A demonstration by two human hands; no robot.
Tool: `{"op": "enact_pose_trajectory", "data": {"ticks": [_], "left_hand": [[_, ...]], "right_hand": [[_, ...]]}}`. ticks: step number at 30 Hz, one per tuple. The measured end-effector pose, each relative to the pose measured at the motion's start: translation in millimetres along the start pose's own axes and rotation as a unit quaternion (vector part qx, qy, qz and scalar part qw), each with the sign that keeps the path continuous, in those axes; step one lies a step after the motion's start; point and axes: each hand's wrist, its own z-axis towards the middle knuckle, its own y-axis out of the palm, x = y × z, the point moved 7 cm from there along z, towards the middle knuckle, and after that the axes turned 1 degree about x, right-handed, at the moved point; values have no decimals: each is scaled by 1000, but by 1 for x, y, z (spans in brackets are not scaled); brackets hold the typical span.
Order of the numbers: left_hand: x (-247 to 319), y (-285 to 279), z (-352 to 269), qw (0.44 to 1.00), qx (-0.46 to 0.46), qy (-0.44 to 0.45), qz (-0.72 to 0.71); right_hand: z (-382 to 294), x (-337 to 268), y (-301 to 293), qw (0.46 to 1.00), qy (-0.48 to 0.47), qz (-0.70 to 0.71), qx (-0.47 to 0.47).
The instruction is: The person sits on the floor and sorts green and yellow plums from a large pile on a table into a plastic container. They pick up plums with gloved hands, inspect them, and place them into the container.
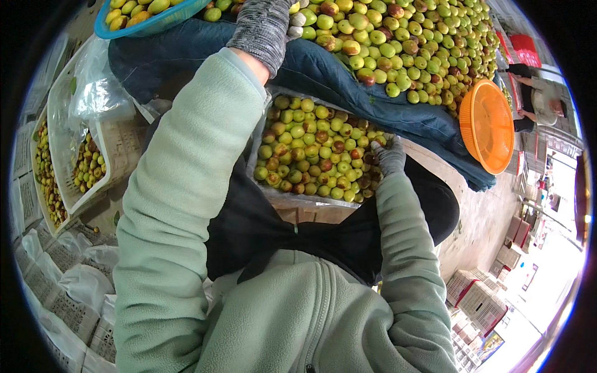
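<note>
Small round green-and-brown fruits, apparently jujubes (pixel 322 149), fill a plastic-lined crate (pixel 289 198) between my knees. My left hand (pixel 262 32), in a grey knit glove, reaches to the near edge of a large fruit heap (pixel 396 42) on dark blue cloth (pixel 336 77); its fingers are partly at the top of the picture, some touching fruit, and whether it holds one is unclear. At the crate's right side my right hand (pixel 391 154), gloved alike, rests with its fingertips against fruits at the corner; whether it grips one cannot be told.
A blue basin (pixel 154 25) of yellower fruit stands at top left. An orange plastic basket (pixel 487 126) sits at the heap's right end. White crates (pixel 88 200) with fruit and clear plastic bags (pixel 100 88) are at left. Another person (pixel 543 100) and stacked crates (pixel 482 298) appear at right.
</note>
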Motion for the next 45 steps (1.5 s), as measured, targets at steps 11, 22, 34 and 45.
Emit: {"op": "enact_pose_trajectory", "data": {"ticks": [11, 22, 34, 45], "left_hand": [[1, -1, 5, 1000, 7, -21, 0], [11, 2, 4, 1000, 4, -1, 2], [0, -2, -1, 1000, -23, 9, -15], [-12, 10, -8, 993, -98, -59, 18]], "right_hand": [[52, -24, 16, 908, -112, -405, 4], [-58, -80, 54, 837, 42, 393, -379], [-147, -169, 11, 767, -61, 498, -400], [-154, -143, -80, 893, -168, 390, -150]]}}
